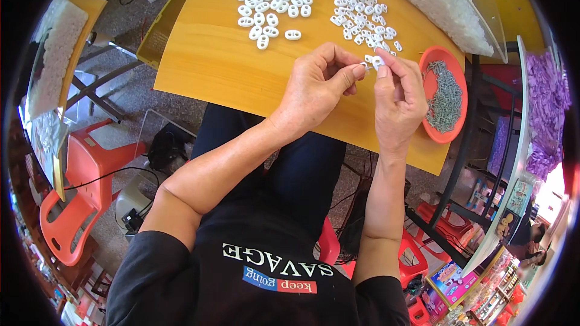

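Note:
Over the front right part of the wooden table, my two hands meet fingertip to fingertip. My right hand (pixel 399 93) pinches a small white plastic piece with a hole (pixel 377 61) between thumb and finger. My left hand (pixel 320 87) is closed in a pinch right beside it; a thin shiny bit shows at its fingertips, too small to name. Beyond the hands lies a heap of small white plastic pieces (pixel 360 7). Larger white oval two-hole pieces (pixel 293 34) are spread farther left. An orange-red bowl (pixel 444 137) of small grey metal screws or pins (pixel 446 96) stands right of my right hand.
The yellow-brown table (pixel 205 54) ends just before my lap. A clear bin of white pieces (pixel 438 9) stands at its far right corner. Orange stools (pixel 90 151) are on the left. A dark metal rack (pixel 444 220) with shelves is on the right.

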The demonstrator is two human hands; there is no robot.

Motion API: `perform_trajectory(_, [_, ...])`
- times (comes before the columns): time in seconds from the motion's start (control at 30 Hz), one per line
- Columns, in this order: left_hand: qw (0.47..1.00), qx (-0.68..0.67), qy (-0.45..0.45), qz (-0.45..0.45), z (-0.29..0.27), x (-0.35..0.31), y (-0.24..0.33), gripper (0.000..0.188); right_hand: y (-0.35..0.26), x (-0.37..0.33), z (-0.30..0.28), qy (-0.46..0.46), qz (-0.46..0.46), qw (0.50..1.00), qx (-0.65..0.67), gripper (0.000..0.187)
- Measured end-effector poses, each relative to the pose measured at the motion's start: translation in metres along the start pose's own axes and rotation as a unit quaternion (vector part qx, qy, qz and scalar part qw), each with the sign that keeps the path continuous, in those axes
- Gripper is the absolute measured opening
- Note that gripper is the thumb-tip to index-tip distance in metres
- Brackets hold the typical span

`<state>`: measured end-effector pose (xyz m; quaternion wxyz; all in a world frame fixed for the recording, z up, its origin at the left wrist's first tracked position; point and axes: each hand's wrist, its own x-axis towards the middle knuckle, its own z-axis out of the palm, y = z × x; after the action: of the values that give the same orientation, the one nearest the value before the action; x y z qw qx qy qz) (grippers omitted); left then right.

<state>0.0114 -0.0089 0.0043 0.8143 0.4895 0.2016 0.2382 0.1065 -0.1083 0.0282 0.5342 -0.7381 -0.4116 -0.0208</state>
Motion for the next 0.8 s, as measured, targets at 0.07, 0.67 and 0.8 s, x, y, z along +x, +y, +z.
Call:
perform_trajectory(0.07, [1.000, -0.001, 0.008, 0.002, -0.001, 0.000, 0.002, 0.011, -0.001, -0.002, 0.003, 0.005, 0.018, 1.000, 0.010, 0.019])
perform_trajectory(0.67, [1.000, -0.014, 0.016, 0.014, 0.003, 0.002, 0.000, 0.013, -0.003, -0.016, 0.020, 0.050, 0.109, 0.980, 0.159, 0.015])
perform_trajectory(0.8, [1.000, 0.011, -0.003, -0.001, 0.002, -0.001, 0.003, 0.014, 0.001, -0.011, 0.007, 0.015, 0.110, 0.982, 0.153, 0.016])
